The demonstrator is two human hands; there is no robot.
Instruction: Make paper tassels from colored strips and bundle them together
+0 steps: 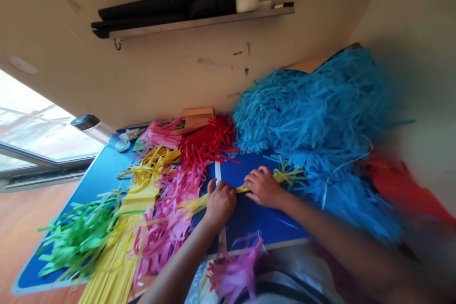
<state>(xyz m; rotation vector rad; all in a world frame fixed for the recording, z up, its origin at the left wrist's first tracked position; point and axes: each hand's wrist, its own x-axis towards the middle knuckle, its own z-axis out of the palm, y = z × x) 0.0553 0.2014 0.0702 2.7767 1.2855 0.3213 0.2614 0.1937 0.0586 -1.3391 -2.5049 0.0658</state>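
Note:
My left hand and my right hand rest side by side on the blue table, both gripping one yellow fringed paper strip. The strip runs between the hands; its cut fringe spreads out past my right hand and its other end trails left toward the pink fringe. The left fist is closed around the strip. Fingers of the right hand press and pinch it.
A big heap of blue fringe fills the right side, with red paper beyond it. Red fringe, yellow fringe and green fringe lie to the left. A clear bottle lies at the far left corner. Pink fringe hangs over the near edge.

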